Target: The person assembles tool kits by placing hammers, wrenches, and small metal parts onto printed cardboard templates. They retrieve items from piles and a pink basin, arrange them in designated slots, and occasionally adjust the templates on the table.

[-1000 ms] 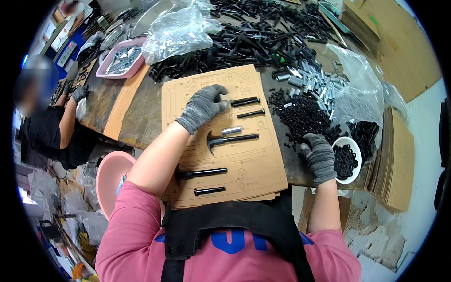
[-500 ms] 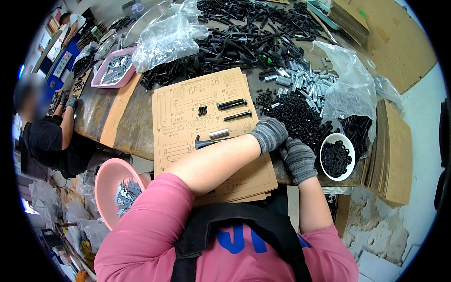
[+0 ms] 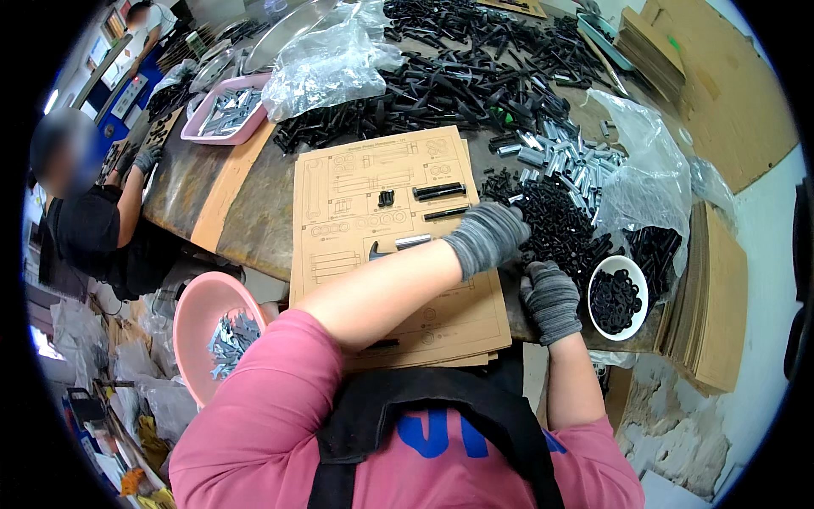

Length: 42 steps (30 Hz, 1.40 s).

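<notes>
My left hand, in a grey glove, reaches across my body to the edge of a heap of small black screws. Its fingers curl down into the heap, so what they hold is hidden. My right hand, also gloved, rests knuckles up at the heap's near edge, with its fingertips hidden. Under my left forearm lies a printed cardboard sheet. On it are two black bolts, a small black piece and a silver piece.
A white bowl of black washers stands right of my right hand. Silver sleeves, a clear bag and long black bolts lie beyond. A pink basin sits lower left. A seated person works at left. Cardboard stacks stand at right.
My left hand left the cardboard sheet and swung right across my body to the black screw heap. My right hand stayed near the heap's edge.
</notes>
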Motion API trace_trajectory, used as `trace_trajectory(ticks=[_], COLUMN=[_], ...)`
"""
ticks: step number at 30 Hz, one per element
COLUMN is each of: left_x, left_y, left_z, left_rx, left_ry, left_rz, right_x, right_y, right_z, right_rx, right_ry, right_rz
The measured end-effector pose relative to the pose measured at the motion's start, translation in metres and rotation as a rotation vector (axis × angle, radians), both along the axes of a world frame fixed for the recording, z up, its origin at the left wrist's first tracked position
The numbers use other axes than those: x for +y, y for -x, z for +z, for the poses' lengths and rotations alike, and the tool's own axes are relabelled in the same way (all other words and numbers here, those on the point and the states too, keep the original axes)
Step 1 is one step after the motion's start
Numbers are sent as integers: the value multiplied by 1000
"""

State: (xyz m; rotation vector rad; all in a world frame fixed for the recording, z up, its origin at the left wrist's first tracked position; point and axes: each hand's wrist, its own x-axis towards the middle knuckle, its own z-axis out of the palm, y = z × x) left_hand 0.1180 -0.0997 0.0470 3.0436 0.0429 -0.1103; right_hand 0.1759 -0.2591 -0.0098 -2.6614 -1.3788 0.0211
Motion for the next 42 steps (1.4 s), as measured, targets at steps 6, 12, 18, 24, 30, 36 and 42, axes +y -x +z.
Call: trace_trajectory(ticks=[6,12,18,24,30,36,42], left_x=[100,167,167,176,175,187,180], left_y=[67,162,189,186,187,185,183], left_z=[-4,-15,-31,-24,-20,-25,-33], left_rx=[-132,-103,-158,-52,-34,70,56], left_ry=[22,-152,-86,209,253,342,389], left_rz=[286,579,582,656,606,536,625], right_x=[5,81,195,255,252,264,275], right_y=[-12,3,70,108,104,99,101], right_z=[20,47,53,34,43,29,23], right_rx=[251,216,28,-243,-177,-35,70], right_ry=[-364,-428,-115,94,161,150,191], right_rz=[115,456,721,886,843,663,636])
